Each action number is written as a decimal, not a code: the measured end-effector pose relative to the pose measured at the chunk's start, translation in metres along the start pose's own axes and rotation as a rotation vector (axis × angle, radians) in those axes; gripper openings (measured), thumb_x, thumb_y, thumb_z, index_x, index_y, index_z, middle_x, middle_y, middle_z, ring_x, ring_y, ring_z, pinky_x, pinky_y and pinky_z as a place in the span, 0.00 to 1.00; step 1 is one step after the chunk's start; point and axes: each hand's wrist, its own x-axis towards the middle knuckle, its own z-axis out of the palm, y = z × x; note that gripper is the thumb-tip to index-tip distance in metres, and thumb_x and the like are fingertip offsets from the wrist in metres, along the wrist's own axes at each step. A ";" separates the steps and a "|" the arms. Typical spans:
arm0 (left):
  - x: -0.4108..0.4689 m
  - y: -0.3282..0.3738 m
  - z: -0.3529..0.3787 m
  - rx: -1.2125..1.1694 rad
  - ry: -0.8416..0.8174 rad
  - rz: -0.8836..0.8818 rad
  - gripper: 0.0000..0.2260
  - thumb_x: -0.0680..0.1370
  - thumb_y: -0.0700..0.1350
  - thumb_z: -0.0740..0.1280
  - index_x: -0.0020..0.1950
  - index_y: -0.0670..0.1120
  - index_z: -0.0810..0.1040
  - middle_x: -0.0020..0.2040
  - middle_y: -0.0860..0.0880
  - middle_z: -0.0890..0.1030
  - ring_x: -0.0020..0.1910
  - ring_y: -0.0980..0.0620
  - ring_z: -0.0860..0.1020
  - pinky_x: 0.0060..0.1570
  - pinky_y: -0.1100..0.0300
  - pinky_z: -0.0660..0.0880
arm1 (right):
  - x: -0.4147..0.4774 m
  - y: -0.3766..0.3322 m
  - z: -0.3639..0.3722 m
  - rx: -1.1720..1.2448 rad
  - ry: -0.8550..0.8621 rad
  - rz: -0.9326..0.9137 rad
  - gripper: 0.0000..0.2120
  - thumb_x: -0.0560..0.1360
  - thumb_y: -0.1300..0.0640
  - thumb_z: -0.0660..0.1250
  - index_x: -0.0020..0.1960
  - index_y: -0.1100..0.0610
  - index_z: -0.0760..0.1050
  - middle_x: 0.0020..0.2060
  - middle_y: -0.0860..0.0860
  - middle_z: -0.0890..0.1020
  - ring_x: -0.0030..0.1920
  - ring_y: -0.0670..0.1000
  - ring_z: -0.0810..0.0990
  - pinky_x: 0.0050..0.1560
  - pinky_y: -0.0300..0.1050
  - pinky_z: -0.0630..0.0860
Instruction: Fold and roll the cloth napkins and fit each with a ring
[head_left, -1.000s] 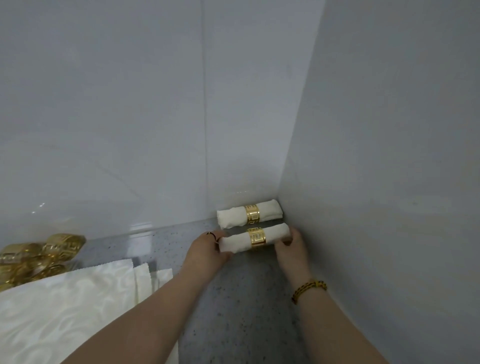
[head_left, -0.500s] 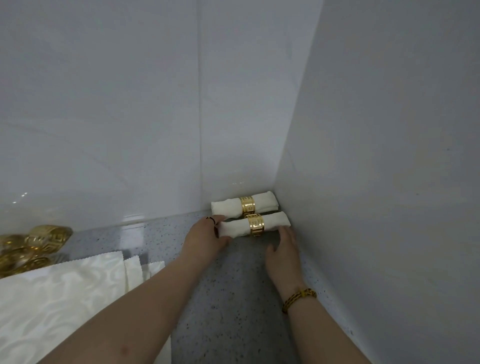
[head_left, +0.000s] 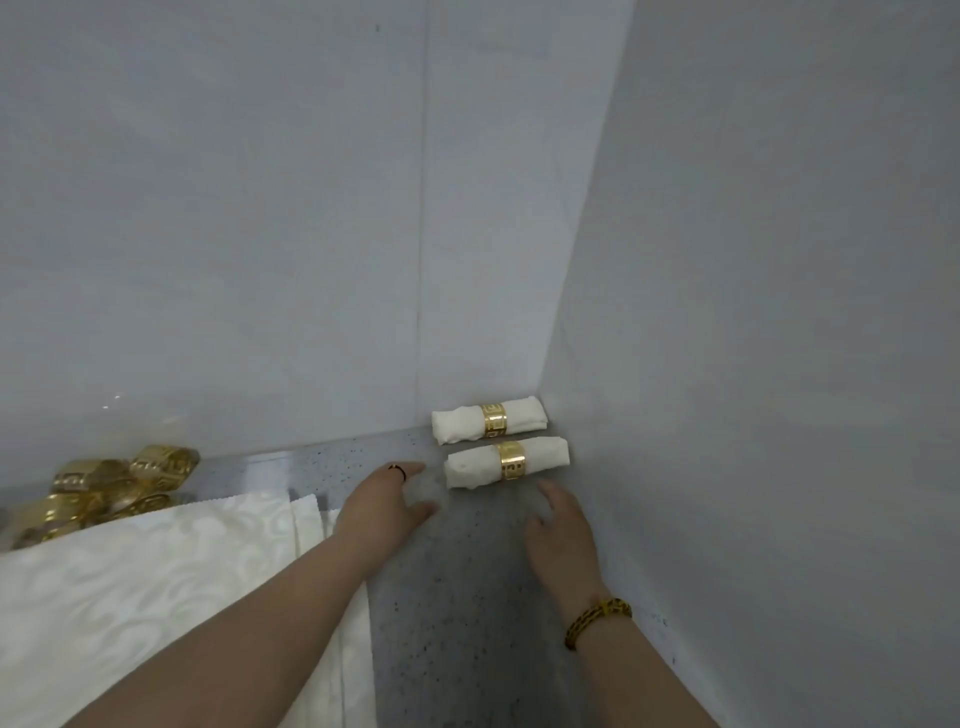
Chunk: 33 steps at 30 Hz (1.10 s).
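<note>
Though blurred, roll (head_left: 506, 462) seemingly beyond grips (head_left: 384, 501) (head_left: 563, 540).

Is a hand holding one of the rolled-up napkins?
No, the left hand and right hand are open, with no fingers curled round the nearer rolled napkin.

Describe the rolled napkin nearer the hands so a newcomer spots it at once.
Look to the corner where grey walls meet the speckled counter. Two gold-ringed white napkin rolls lie there side by side. It is the front roll; the rear roll lies behind it, by the back wall.
</note>
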 end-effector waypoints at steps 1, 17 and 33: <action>-0.012 -0.005 -0.007 -0.008 0.009 0.009 0.21 0.76 0.47 0.65 0.69 0.47 0.66 0.68 0.48 0.70 0.66 0.51 0.68 0.61 0.65 0.63 | -0.011 -0.004 0.001 0.008 0.000 -0.004 0.21 0.79 0.63 0.53 0.72 0.56 0.58 0.72 0.52 0.60 0.72 0.50 0.59 0.70 0.41 0.56; -0.223 -0.164 -0.090 0.015 -0.081 0.163 0.06 0.65 0.64 0.64 0.40 0.75 0.74 0.50 0.80 0.69 0.52 0.76 0.70 0.55 0.76 0.66 | -0.197 -0.038 0.104 -0.188 -0.171 -0.345 0.12 0.78 0.56 0.58 0.60 0.49 0.72 0.60 0.42 0.75 0.62 0.40 0.70 0.54 0.23 0.57; -0.418 -0.216 -0.098 0.108 -0.131 0.254 0.41 0.45 0.84 0.46 0.57 0.73 0.57 0.61 0.77 0.46 0.62 0.79 0.50 0.55 0.85 0.50 | -0.372 -0.002 0.134 -0.290 -0.345 -0.633 0.19 0.76 0.49 0.62 0.65 0.47 0.67 0.67 0.39 0.65 0.65 0.38 0.64 0.49 0.13 0.55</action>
